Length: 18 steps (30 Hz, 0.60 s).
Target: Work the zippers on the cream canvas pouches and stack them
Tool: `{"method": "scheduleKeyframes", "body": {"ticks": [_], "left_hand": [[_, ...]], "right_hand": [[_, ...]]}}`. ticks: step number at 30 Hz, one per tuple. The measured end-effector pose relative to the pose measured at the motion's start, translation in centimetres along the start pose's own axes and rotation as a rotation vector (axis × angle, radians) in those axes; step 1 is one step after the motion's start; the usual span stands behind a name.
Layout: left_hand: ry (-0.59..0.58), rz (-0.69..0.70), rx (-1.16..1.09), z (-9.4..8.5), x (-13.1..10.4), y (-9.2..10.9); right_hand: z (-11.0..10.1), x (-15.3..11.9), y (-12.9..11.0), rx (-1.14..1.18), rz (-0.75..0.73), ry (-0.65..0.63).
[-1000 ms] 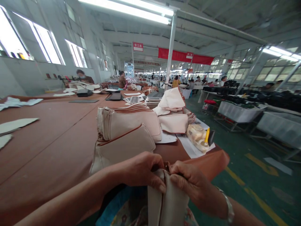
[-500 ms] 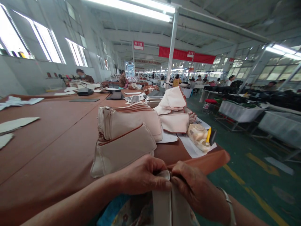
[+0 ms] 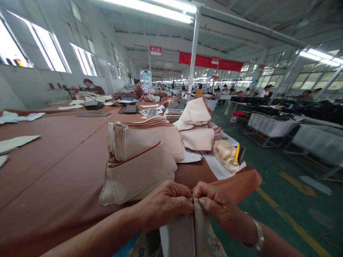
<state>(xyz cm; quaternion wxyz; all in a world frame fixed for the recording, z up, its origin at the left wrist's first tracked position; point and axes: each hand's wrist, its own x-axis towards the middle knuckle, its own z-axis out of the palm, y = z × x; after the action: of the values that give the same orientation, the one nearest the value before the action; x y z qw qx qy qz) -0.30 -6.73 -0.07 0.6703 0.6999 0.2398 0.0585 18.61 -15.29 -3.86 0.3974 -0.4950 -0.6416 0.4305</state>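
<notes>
Just off the front edge of the brown-covered table (image 3: 64, 153), a cream leather-like panel (image 3: 180, 235) with a dark seam or gap down its middle hangs from my two hands. My left hand (image 3: 164, 201) pinches its top edge left of that seam, thumb on the near side. Close beside it, my right hand (image 3: 218, 205) pinches the edge right of the seam. The panel's lower end runs out of view. Ahead of my left hand lies a stack of similar cream panels (image 3: 151, 141) with brown edges, one panel (image 3: 142, 171) leaning across its front.
More cream panels (image 3: 197, 110) are piled behind on the right. A pale pot (image 3: 223, 153) with a yellow-handled brush (image 3: 236, 153) sits on white paper near the table's right corner. White bins (image 3: 272, 125) stand across the green floor. Co-workers are seated farther back.
Both hands still pinch the panel's top edge. My right hand has shifted slightly, and more of the panel left of the seam shows below my left hand. The view has turned slightly right.
</notes>
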Motion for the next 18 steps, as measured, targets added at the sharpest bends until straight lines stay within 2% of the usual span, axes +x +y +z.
{"method": "scheduleKeyframes", "body": {"ticks": [3,6,11,14,18], "left_hand": [[0.015,0.028,0.04,-0.2,0.3,-0.5],[0.042,0.04,0.107,-0.2,0.6,-0.9],[0.039,0.054,0.164,0.0,0.9,-0.5],[0.085,0.041,0.251,0.2,1.2,-0.3],[0.136,0.053,0.338,0.2,1.5,-0.9]], "right_hand": [[0.2,0.0,1.0,0.185,0.071,0.011],[0.4,0.1,1.2,0.244,0.103,0.056],[0.0,0.4,0.0,0.154,0.048,0.072],[-0.3,0.6,-0.5,0.069,0.077,0.029],[-0.3,0.8,-0.6,-0.047,0.16,0.063]]}}
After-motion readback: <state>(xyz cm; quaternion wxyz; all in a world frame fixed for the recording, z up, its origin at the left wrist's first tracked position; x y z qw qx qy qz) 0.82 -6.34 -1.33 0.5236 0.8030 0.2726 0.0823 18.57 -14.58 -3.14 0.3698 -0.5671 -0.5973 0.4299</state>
